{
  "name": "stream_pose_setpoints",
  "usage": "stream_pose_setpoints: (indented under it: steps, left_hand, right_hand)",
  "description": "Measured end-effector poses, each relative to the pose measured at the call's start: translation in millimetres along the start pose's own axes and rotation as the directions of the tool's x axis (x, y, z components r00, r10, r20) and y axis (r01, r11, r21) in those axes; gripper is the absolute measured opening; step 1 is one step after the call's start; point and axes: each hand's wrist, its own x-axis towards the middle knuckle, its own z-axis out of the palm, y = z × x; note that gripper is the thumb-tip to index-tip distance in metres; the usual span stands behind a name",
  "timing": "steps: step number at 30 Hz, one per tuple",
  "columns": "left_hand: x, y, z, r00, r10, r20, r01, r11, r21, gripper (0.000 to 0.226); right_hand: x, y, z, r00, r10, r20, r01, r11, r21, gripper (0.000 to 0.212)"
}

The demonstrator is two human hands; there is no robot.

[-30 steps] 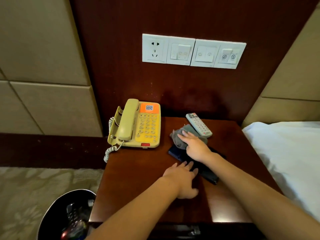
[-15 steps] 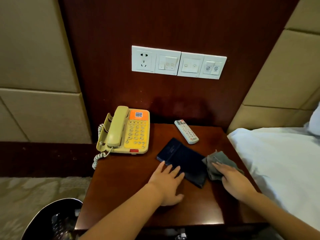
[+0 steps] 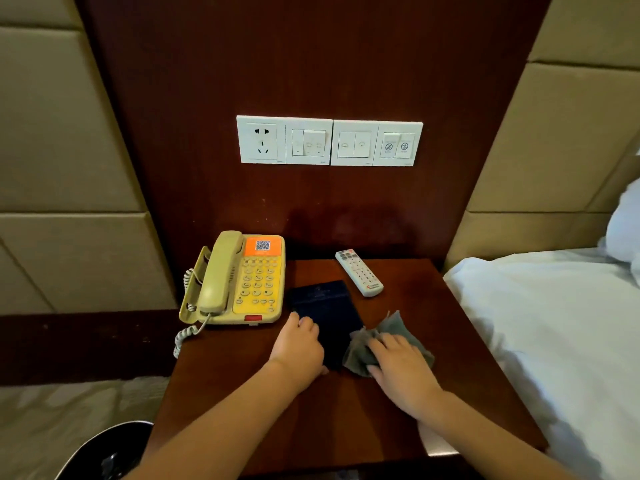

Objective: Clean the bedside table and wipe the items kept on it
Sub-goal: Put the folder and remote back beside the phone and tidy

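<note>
**Wipe in hand at the dark folder: risk of items being shoved**

The right hand (image 3: 398, 362) lies palm down on the grey cloth (image 3: 393, 325), fingers fairly straight and slightly spread, pressing it to the bedside table (image 3: 426, 306). The cloth is bunched, and its left fold touches the near right corner of the dark folder (image 3: 325, 304).

The left hand (image 3: 299, 346) sits on the folder's near left edge with fingers bent. Whether they hook under the edge or only bear down on it cannot be told from this angle.

The folder lies flat at the middle of the table, just beside the telephone (image 3: 242, 278) on its left. The remote (image 3: 360, 273) is near its far right corner.

Judgement: the folder is being steadied for wiping. The telephone, the remote and the table under them remain to be done.

Hazards:
- A hard stroke across the folder could drive it into the telephone or the remote if the left hand gives.
- The bunched cloth may wipe unevenly.
- The telephone's coiled cord (image 3: 183, 336) hangs over the left edge, so a snag would drag the set.
- The bed sheet (image 3: 554, 323) sits close on the right, and a wide sweep could soil it.
</note>
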Motion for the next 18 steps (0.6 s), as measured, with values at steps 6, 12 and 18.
stream_pose_setpoints:
  steps: [6, 12, 18]
  left_hand:
    - [18.8, -7.9, 5.6, 0.995, -0.026, -0.098, 0.041, 0.988, 0.15, 0.029]
    - [32.9, -8.6, 12.8, 0.98, -0.11, -0.164, 0.107, 0.994, -0.024, 0.028]
    - [23.6, 2.8, 12.3, 0.988, -0.133, -0.081, 0.102, 0.944, -0.314, 0.037]
  right_hand:
    - [26.9, -16.6, 6.4, 1.0, -0.017, 0.009, 0.018, 0.996, -0.091, 0.054]
    - [55.8, -27.5, 1.3, 1.0, 0.0, 0.01, 0.002, 0.988, -0.154, 0.059]
    - [86.8, -34.9, -23.0, 0.948, 0.145, -0.283, -0.124, 0.988, 0.092, 0.034]
